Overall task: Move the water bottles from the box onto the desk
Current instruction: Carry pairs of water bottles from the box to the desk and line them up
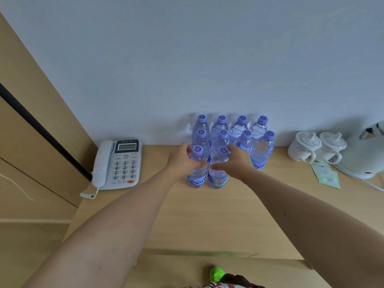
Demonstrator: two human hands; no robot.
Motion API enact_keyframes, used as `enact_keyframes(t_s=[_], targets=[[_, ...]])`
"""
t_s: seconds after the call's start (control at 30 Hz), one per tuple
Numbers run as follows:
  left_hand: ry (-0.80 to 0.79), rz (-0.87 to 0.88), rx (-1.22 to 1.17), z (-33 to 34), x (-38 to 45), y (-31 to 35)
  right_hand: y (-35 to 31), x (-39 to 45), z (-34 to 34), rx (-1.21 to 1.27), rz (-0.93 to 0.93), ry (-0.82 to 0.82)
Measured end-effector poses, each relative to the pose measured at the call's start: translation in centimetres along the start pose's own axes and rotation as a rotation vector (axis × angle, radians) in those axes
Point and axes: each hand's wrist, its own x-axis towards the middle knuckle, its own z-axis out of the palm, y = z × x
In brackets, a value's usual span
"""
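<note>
Several clear water bottles with purple caps stand in rows on the wooden desk against the wall; the back row touches the wall. My left hand is wrapped around the front left bottle, which stands upright on the desk. My right hand grips the front bottle beside it, also upright. The two front bottles touch each other. A strip of the cardboard box shows at the bottom edge, below the desk's front; its inside is hidden.
A white desk telephone lies left of the bottles. Two white lidded mugs, a white kettle and green sachets sit at the right. A wooden panel rises at the left.
</note>
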Motion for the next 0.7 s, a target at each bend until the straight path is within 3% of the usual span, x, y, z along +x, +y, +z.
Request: enact_keyframes(t_s=[0.7], targets=[[-0.001,0.014,-0.068,-0.2,0.5,-0.7,1.0,0.8,0.3,0.149,0.025,-0.008]])
